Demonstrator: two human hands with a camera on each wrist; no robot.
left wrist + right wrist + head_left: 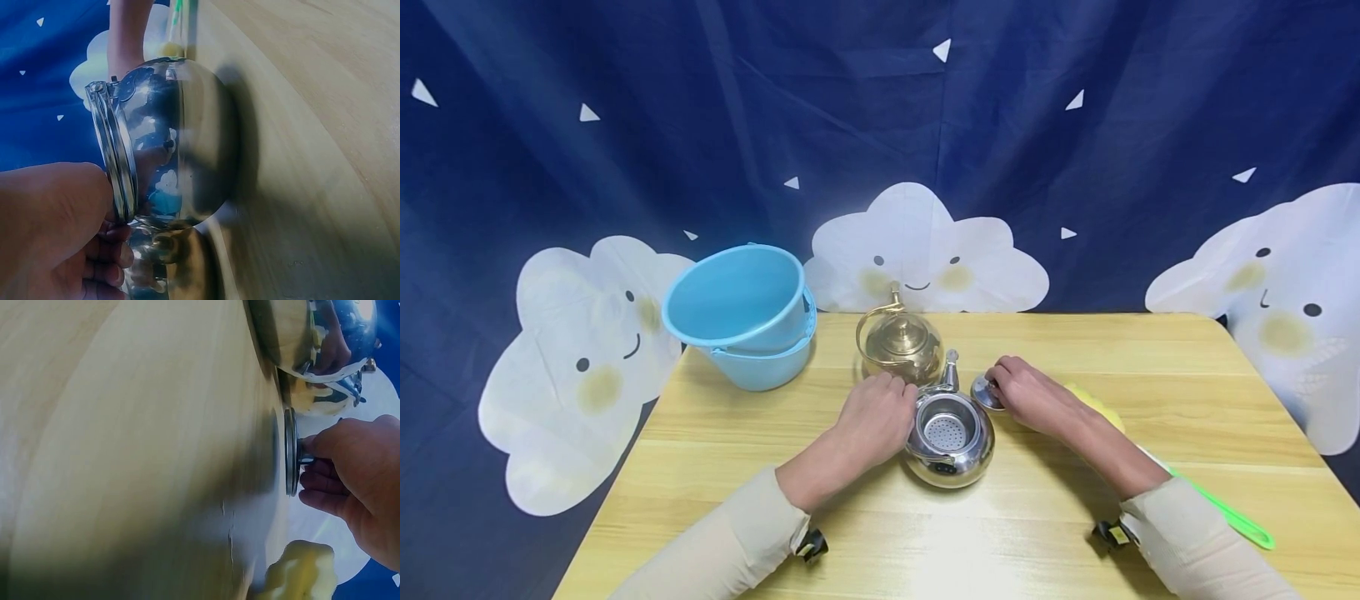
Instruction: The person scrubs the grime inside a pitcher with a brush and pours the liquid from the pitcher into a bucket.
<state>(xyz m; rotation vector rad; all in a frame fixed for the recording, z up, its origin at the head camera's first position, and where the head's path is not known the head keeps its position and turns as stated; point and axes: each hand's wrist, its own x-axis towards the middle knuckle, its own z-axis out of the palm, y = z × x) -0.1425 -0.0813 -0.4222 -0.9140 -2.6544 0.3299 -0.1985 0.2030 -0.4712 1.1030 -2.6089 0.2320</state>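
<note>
A shiny silver teapot [951,454] stands lidless on the table, and a perforated strainer [945,432] shows inside its mouth. Its metal handle [119,156] is folded down to the side. My left hand [880,417] grips that handle at the teapot's left side, with fingers curled in the left wrist view. To the right of the spout, my right hand [1030,392] pinches the knob of the round silver lid [291,453]. The right wrist view has the lid level, just above the table or touching it; I cannot tell which.
A gold-coloured teapot [904,342] with its lid on stands close behind the silver one. Two stacked blue buckets [760,367] sit at the back left, the upper one tilted. Under my right forearm lies a yellow-headed brush [1240,523] with a green handle end.
</note>
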